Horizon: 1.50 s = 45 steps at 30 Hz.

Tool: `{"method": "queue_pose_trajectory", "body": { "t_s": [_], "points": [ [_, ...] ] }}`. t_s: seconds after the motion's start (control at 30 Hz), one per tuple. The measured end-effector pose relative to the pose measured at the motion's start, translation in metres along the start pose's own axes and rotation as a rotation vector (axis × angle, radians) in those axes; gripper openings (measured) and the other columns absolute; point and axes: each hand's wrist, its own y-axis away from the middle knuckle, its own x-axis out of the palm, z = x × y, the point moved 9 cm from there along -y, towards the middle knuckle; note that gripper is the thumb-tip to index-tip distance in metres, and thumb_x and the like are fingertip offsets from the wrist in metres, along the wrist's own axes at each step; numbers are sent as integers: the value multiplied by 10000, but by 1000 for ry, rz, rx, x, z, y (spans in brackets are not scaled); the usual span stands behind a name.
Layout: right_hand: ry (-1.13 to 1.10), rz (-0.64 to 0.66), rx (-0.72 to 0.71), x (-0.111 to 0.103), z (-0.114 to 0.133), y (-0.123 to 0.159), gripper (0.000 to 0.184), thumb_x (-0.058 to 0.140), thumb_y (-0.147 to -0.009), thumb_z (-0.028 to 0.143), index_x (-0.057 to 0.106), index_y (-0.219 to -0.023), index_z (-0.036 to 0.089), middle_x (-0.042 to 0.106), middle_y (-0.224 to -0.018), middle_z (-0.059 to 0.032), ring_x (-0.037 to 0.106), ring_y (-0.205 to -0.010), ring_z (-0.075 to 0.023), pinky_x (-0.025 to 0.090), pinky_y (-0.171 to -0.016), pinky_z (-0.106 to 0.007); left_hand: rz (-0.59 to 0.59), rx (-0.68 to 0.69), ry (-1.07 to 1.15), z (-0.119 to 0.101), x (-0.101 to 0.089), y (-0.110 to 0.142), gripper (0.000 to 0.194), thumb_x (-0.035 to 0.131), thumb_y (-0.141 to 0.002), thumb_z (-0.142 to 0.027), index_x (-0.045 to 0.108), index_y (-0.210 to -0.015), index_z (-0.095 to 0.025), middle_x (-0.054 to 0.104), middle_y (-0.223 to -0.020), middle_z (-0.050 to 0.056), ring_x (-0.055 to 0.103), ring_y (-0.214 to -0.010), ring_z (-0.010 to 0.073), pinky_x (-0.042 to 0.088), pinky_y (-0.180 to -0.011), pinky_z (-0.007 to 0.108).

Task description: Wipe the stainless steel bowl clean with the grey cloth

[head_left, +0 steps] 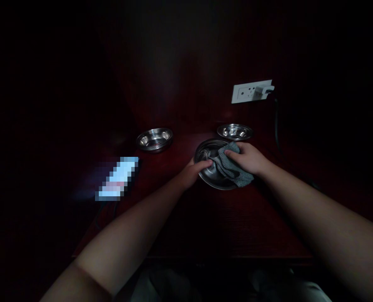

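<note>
A shiny metal bowl [209,176] is held up over the dark red table, its inside facing me. My left hand [195,171] grips its left rim, the thumb laid over the inside and the other fingers hidden behind. A grey-green cloth [233,167] is bunched in my right hand [245,156], which presses it against the bowl's right side and rim. Part of the cloth reaches down into the bowl.
Several stacked metal bowls [155,140] stand at the back left. Another metal bowl [235,132] is at the back right, below a wall socket [251,91] with a plug and dark cable [277,126]. A lit, blurred-out screen [118,179] lies at left. The table edge [186,256] is near me.
</note>
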Motion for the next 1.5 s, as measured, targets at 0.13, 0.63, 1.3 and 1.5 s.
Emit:
{"method": "queue_pose_trajectory", "body": {
  "t_s": [0.13, 0.63, 1.3, 1.5],
  "points": [
    [-4, 3, 27, 0, -1, 1, 229, 576, -852, 359, 668, -911, 158, 741, -905, -87, 685, -810, -223, 512, -745, -335, 0, -2, -5, 0, 0, 0, 625, 734, -678, -303, 580, -1261, -138, 709, -1059, 133, 641, -1040, 300, 437, -968, 457],
    [34, -3, 15, -1, 0, 0, 244, 577, -858, 371, 671, -924, 155, 744, -904, -81, 685, -799, -213, 512, -732, -321, 5, -12, 9, 0, 2, 1, 599, 734, -679, -302, 593, -1239, -142, 714, -1043, 121, 642, -1044, 295, 427, -989, 454],
    [36, -5, 1, -2, 1, 1, 255, 579, -853, 376, 676, -924, 151, 745, -912, -92, 689, -806, -225, 520, -733, -335, 5, -38, 25, 2, 0, 0, 625, 744, -672, -300, 584, -1254, -139, 711, -1052, 123, 636, -1054, 290, 415, -1003, 454],
    [55, -7, 6, -2, 2, 1, 264, 578, -853, 385, 678, -939, 156, 747, -922, -91, 691, -811, -225, 522, -738, -339, 17, -21, 22, 1, 1, 1, 617, 736, -679, -307, 587, -1257, -149, 710, -1055, 122, 642, -1036, 293, 422, -990, 460]
  ]
}}
